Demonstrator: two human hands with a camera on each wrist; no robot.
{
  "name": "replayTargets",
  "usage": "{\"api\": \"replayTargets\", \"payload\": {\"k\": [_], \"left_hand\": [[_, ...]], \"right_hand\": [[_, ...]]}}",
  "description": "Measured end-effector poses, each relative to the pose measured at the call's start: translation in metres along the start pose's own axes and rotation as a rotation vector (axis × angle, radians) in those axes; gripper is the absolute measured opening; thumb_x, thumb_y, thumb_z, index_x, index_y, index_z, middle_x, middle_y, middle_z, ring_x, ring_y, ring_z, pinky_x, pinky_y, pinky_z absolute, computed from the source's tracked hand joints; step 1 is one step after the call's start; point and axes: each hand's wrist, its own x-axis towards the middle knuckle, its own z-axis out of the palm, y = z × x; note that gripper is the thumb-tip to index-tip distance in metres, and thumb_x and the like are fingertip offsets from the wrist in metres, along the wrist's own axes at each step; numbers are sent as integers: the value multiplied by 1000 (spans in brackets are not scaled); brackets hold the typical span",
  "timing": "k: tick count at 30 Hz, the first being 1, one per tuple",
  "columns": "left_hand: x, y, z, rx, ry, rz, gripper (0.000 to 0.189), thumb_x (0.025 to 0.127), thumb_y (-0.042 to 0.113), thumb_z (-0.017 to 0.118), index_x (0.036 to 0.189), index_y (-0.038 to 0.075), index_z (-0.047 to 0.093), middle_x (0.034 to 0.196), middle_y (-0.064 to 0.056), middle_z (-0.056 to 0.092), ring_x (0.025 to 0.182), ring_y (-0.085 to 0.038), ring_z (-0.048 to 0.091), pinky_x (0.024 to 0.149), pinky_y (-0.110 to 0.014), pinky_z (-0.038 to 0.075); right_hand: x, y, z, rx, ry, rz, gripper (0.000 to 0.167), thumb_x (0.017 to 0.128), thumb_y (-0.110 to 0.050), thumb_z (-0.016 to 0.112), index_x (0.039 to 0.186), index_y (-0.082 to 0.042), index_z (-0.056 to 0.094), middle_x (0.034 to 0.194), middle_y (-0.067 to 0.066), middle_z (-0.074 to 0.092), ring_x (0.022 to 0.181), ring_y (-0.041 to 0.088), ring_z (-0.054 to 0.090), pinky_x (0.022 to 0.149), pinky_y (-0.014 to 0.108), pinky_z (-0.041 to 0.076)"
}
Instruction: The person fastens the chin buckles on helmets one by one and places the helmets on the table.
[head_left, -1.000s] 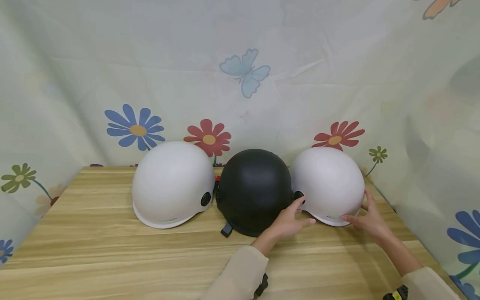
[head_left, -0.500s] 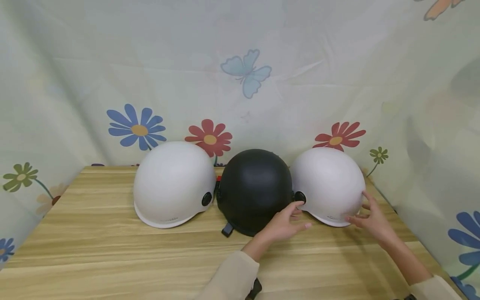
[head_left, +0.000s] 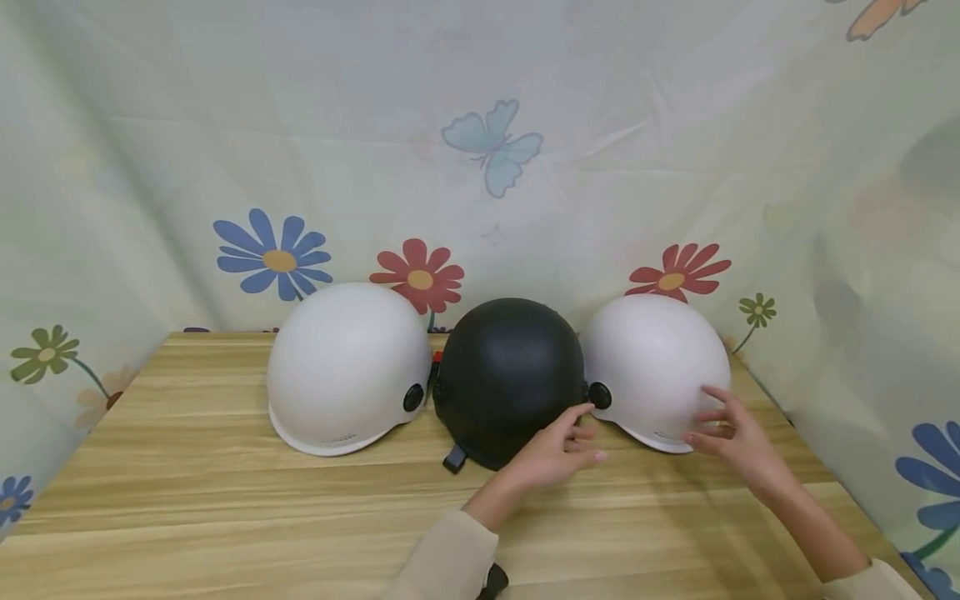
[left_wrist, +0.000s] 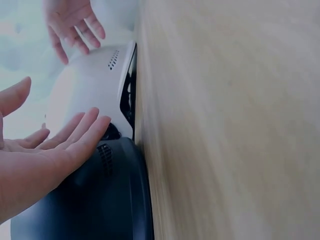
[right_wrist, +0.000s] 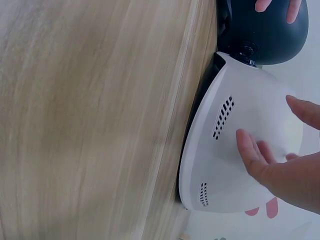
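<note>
Three helmets stand in a row at the back of the wooden table (head_left: pixel 187 467): a white helmet (head_left: pixel 345 367) on the left, a black helmet (head_left: pixel 510 379) in the middle, and a second white helmet (head_left: pixel 656 367) on the right. My left hand (head_left: pixel 588 433) hovers with relaxed fingers at the black helmet's lower right, close to the right helmet's black knob (head_left: pixel 600 395). My right hand (head_left: pixel 705 417) is spread by that helmet's front right rim. The wrist views show the left hand (left_wrist: pixel 65 132) and the right hand (right_wrist: pixel 280 155) holding nothing, beside the white shell (right_wrist: pixel 225 150).
A cloth printed with flowers and butterflies (head_left: pixel 491 150) hangs behind and around the table on both sides. Bare wood lies in front of the helmets and to the left. A black strap end (head_left: pixel 452 458) pokes out under the black helmet.
Both hands have drawn back a little from the right white helmet toward me, the left one sliding left and down. The helmets have not moved.
</note>
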Motion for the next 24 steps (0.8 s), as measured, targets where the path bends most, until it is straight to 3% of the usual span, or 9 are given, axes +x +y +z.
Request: {"api": "replayTargets", "payload": {"k": [5, 12, 18, 24], "left_hand": [[-8, 1, -9, 24, -41, 3, 57, 88, 26, 62, 138, 16, 37, 122, -10, 55, 109, -22, 54, 84, -30, 47], [-20, 1, -26, -26, -120, -12, 50, 89, 25, 61, 135, 18, 43, 118, -10, 57, 103, -16, 57, 76, -27, 49], [-30, -1, -46, 4, -172, -5, 52, 88, 23, 62, 135, 14, 42, 114, -9, 59, 99, -13, 59, 78, -25, 48], [-42, -9, -71, 62, -182, 39, 41, 88, 19, 62, 127, 10, 50, 104, -4, 63, 97, -12, 60, 83, -25, 46]], "right_hand": [[1, -5, 7, 77, -55, -68, 71, 85, -7, 64, 140, 3, 19, 112, 29, 49, 95, 21, 58, 71, 29, 51], [5, -7, 14, 161, -121, -116, 68, 85, -1, 61, 139, 4, 20, 109, 30, 49, 95, 24, 58, 72, 31, 52], [7, -7, 16, 163, -156, -123, 70, 86, -2, 61, 141, 2, 18, 108, 28, 50, 93, 17, 58, 72, 29, 52], [6, -4, 15, 159, -164, -137, 68, 86, -2, 60, 140, 2, 18, 108, 31, 48, 90, 12, 59, 72, 28, 52]]}}
